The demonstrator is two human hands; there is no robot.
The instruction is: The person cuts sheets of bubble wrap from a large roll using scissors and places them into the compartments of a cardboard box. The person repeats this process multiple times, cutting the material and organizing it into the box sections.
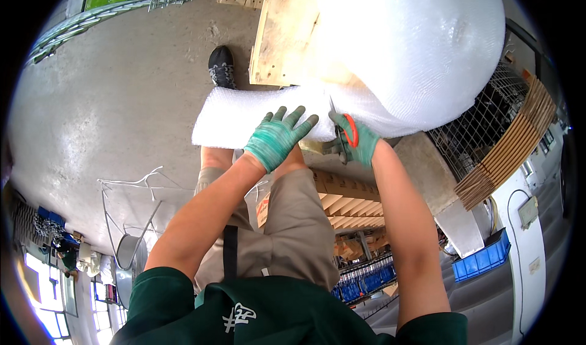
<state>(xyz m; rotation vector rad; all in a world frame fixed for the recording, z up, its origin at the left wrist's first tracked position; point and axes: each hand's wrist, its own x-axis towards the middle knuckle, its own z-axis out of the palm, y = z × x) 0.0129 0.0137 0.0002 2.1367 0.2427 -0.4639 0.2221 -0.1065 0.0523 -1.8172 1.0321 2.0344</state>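
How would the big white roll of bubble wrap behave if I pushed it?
The roll of bubble wrap might turn, since its side looks rounded. Its bubbly surface suggests it may dent softly and be light for its size.

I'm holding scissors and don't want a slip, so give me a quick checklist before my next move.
1. Left hand and right hand in green knit gloves: ok.
2. Red-orange-handled metal scissors gripped in the right hand: ok.
3. Left fingers clear of the blades: ok, apart but close.
4. Translucent white bubble-wrap sheet steadied: ok, left hand spread on it.
5. Sheet separated from the large white bubble-wrap roll: cannot tell.
6. Bare legs well below the blades: cannot tell, depth unclear.
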